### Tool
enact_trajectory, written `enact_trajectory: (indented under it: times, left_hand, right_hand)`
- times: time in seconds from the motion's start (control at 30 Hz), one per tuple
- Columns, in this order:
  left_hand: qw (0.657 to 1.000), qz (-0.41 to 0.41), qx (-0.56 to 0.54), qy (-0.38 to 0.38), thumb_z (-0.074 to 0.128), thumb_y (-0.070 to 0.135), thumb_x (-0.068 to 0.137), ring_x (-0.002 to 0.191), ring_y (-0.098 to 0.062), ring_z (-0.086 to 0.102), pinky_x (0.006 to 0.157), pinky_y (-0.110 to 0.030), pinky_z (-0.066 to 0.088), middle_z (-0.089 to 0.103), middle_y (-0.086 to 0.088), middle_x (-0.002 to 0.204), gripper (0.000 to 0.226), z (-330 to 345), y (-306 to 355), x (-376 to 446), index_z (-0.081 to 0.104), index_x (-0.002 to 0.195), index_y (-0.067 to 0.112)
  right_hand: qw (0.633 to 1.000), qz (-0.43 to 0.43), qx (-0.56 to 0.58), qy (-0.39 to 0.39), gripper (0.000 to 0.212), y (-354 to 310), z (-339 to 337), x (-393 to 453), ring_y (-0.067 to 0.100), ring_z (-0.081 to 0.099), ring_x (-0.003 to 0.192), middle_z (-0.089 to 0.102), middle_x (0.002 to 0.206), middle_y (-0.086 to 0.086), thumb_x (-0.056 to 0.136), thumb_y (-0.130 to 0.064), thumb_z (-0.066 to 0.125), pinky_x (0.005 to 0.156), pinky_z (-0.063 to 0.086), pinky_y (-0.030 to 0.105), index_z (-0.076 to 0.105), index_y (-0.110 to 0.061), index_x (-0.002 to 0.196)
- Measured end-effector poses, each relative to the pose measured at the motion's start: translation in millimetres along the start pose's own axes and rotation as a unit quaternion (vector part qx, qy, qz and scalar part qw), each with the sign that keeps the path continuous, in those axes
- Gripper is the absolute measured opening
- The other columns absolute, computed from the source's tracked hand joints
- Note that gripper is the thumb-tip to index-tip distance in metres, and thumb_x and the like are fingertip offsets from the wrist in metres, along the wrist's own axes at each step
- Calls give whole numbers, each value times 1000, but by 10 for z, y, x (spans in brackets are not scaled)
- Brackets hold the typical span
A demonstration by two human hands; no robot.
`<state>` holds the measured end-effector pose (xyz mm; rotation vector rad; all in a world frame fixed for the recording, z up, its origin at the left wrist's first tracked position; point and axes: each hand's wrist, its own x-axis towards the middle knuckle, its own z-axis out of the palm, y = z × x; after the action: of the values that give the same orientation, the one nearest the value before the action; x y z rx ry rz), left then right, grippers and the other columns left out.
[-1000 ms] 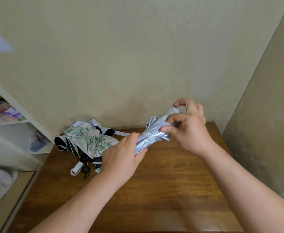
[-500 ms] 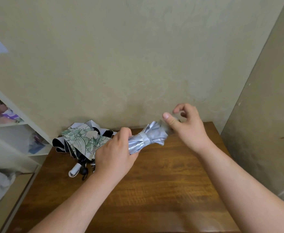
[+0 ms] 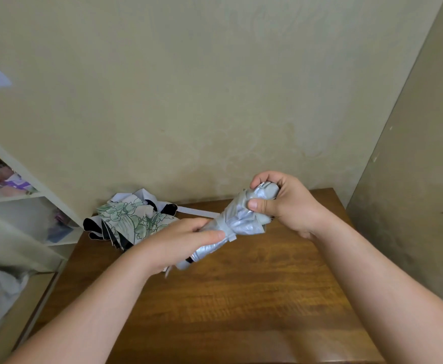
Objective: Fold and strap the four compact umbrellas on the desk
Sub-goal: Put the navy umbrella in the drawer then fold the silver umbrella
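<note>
The silver umbrella [image 3: 237, 224] is held above the table [image 3: 241, 298], gripped by the left hand [image 3: 178, 243] near its strap and by the right hand [image 3: 286, 203] around its far end.

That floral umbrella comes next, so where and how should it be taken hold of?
Judging by its pose, grip the floral umbrella round the bunched canopy from the front right, over the bare desk. The wall backs it, shelves stand left, and its handle is hidden behind the left hand.

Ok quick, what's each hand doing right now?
Left hand: grips the silver umbrella.
Right hand: grips the same umbrella's far end.
</note>
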<state>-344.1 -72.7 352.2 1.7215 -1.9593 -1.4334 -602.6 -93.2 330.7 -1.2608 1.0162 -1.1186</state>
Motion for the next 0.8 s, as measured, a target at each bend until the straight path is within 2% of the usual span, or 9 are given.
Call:
enact_trajectory:
  times: [0.07, 0.13, 0.23, 0.3, 0.37, 0.43, 0.6, 0.7, 0.8]
  left_hand:
    - [994, -31, -82, -72, 72, 46, 89, 109, -20, 73, 108, -51, 51, 78, 2, 111, 32, -6, 35, 2, 73, 118, 31]
    - [976, -47, -184, -106, 75, 31, 87, 93, -32, 75, 96, -53, 58, 76, -13, 101, 38, 63, 14, 2, 66, 122, 17]
    - [944, -63, -300, -121, 75, 26, 80, 63, -23, 59, 57, -35, 53, 62, -8, 84, 42, 182, -38, -29, 59, 118, 15]
    - [936, -69, -330, -104, 80, 27, 77, 59, -17, 53, 48, -28, 45, 58, -2, 79, 45, 248, -88, -11, 59, 115, 17]
    - [937, -77, -333, -74, 83, 25, 79, 59, -16, 52, 48, -28, 43, 57, -3, 80, 43, 285, -110, 21, 61, 116, 17]
    - [939, -78, -331, -50, 80, 19, 87, 61, -17, 53, 50, -29, 42, 57, -4, 81, 36, 324, -109, 35, 63, 119, 17]
    - [939, -52, -340, 15, 75, 13, 92, 61, -18, 56, 52, -31, 45, 59, -4, 78, 35, 421, -22, 71, 63, 122, 23]
    - [946, -16, -317, 61, 75, 14, 92, 60, -17, 57, 53, -33, 47, 59, -4, 74, 35, 445, 25, 105, 62, 121, 26]
    - [949, 5, -301, 93, 75, 12, 91, 59, -16, 58, 53, -32, 48, 59, -4, 77, 35, 474, 65, 123, 61, 119, 27]
  right_hand:
    - [1000, -20, -6, -15, 37, -33, 10, -8, 16, 67, 78, 68, 89, 6, 78, 11, 82, 68, 59, 30, 67, -14, 101]
    - [999, -43, 8, -25, 51, -33, 23, -17, 17, 69, 90, 69, 110, 8, 78, 4, 85, 81, 61, 33, 67, -23, 118]
    - [995, -72, -56, 33, 62, -40, 20, -8, 9, 69, 100, 60, 136, 2, 84, -24, 83, 93, 59, 31, 56, -36, 139]
    - [975, -107, -164, 107, 45, -47, -17, -4, 5, 67, 105, 57, 135, -6, 88, -30, 82, 96, 57, 31, 63, -38, 128]
    - [943, -166, -261, 126, 22, -46, -31, -28, 10, 57, 115, 55, 123, -6, 87, -31, 84, 103, 47, 27, 74, -36, 106]
    - [914, -204, -338, 93, 12, -42, 10, -60, 16, 48, 117, 52, 118, -6, 84, -32, 86, 106, 33, 17, 77, -35, 92]
    - [911, -147, -379, 73, 13, -27, 76, -27, 16, 41, 116, 48, 112, -14, 81, -45, 84, 98, 18, 1, 77, -34, 84]
    - [929, -89, -351, 80, 13, -46, 116, 8, 15, 40, 119, 50, 114, -11, 84, -48, 80, 95, 24, 8, 77, -36, 86]
    - [944, -60, -311, 91, 11, 1, 149, 67, 18, 44, 126, 53, 117, -7, 86, -43, 82, 108, 31, 29, 73, -39, 80]
